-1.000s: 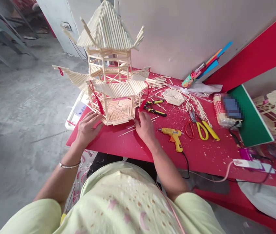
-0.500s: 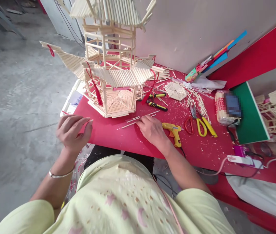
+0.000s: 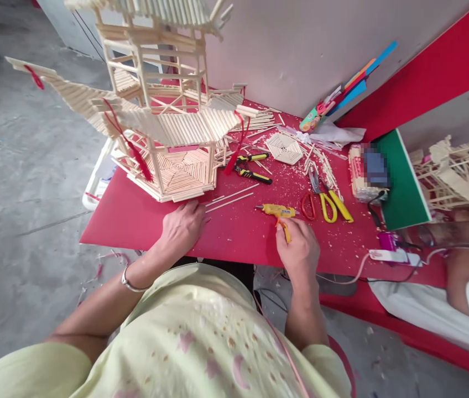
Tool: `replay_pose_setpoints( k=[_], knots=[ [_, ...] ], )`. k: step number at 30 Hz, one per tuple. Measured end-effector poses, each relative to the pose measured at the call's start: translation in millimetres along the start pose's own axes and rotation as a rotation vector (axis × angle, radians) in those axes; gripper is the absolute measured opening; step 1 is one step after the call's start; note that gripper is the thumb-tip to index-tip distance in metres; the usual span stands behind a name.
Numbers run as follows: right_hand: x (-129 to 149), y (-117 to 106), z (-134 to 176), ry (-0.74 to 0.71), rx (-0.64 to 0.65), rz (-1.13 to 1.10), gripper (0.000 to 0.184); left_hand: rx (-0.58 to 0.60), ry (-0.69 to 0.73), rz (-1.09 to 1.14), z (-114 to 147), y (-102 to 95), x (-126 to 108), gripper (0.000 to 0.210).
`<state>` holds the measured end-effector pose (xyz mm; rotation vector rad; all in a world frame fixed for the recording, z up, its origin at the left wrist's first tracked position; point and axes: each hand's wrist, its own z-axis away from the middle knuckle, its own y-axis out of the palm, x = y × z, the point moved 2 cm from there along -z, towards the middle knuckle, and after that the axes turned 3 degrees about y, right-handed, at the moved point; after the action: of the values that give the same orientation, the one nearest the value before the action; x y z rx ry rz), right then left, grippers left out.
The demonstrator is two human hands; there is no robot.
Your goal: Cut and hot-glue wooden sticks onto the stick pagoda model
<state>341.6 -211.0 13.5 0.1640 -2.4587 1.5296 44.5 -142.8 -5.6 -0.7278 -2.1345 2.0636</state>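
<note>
My right hand (image 3: 300,249) is closed around the handle of a yellow hot glue gun (image 3: 278,210), whose nozzle points left just over the red tabletop. My left hand (image 3: 185,224) rests on the table with its fingers curled together at the left ends of several thin wooden sticks (image 3: 234,200). Its fingertips are hidden, so I cannot tell what is pinched there. Just beyond it stands a stick-built pagoda model (image 3: 176,127) with red tassels (image 3: 139,160); its top runs out of the frame.
Pliers (image 3: 255,176), scissors (image 3: 326,204) and a hexagonal stick panel (image 3: 284,148) lie among scraps. At right are a green board (image 3: 406,182), a power strip (image 3: 396,256) and another person's arm (image 3: 460,276). The table's front edge (image 3: 234,257) is close to my body.
My right hand has left the sticks, moved right and gripped the glue gun. My left hand has come from the air at left down to the sticks. The view has swung right.
</note>
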Motion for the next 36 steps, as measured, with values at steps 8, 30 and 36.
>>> replay_pose_setpoints(
  k=[8, 30, 36],
  knots=[
    [-34.1, -8.9, -38.0, 0.074, 0.044, -0.125, 0.032, 0.024, -0.020, -0.120, 1.2, 8.7, -0.9, 0.028],
    [101.2, 41.8, -14.2, 0.453, 0.468, -1.192, 0.041, 0.007, 0.118, 0.632, 30.0, 4.6, -9.5, 0.007],
    [109.6, 49.7, -18.3, 0.455, 0.471, -1.254, 0.039, 0.073, -0.081, 0.938, 37.5, -2.8, -2.8, 0.013]
  ],
)
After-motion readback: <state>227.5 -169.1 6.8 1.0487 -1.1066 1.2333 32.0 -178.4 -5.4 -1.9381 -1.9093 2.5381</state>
